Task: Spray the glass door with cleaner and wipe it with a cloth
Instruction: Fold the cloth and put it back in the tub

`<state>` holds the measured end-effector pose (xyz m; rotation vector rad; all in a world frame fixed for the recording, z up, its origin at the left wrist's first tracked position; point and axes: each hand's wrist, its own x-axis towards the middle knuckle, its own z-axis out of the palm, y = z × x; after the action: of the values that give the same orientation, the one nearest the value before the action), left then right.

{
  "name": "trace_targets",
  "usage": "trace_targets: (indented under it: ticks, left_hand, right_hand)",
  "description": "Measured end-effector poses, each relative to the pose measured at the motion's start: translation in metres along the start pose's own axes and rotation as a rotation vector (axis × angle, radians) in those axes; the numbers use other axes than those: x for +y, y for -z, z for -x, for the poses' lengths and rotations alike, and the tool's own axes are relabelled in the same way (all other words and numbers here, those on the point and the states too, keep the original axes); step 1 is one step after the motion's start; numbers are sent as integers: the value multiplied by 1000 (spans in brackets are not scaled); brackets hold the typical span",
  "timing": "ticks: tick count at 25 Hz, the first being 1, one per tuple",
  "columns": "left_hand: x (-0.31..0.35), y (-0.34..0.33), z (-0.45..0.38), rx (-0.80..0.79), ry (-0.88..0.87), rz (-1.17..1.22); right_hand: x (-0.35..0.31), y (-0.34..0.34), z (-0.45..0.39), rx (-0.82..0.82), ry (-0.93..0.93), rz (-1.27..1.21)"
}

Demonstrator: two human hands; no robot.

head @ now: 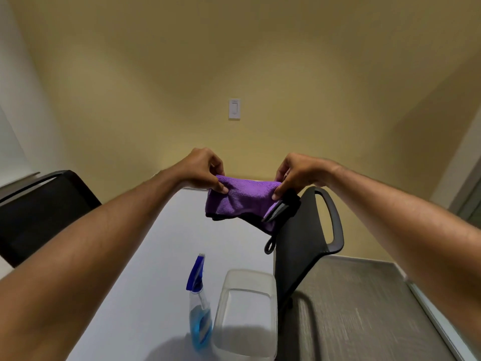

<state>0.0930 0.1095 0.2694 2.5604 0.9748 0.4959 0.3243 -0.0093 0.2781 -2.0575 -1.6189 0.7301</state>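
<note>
Spray bottle (pixel 200 308) on white bench (pixel 145 256) below fingers, left hand (pixel 203 170) and right hand (pixel 296 173) pinching purple cloth (pixel 242 201) between them

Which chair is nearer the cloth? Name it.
The chair on the right, with the looped armrest: the purple cloth overlaps its backrest in view. The left chair sits apart.

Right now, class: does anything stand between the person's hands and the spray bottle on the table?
Nothing visible blocks it, but both hands, left hand and right hand, hold the purple cloth. The spray bottle stands beside a clear container.
</note>
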Motion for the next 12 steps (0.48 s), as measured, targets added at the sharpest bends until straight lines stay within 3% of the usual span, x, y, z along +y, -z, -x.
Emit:
trace_targets:
  ticks: [12]
  left_hand:
    - [-13,-85,-22,-101,282,134]
  right_hand:
    - [70,-56,-41,3,-166,-162]
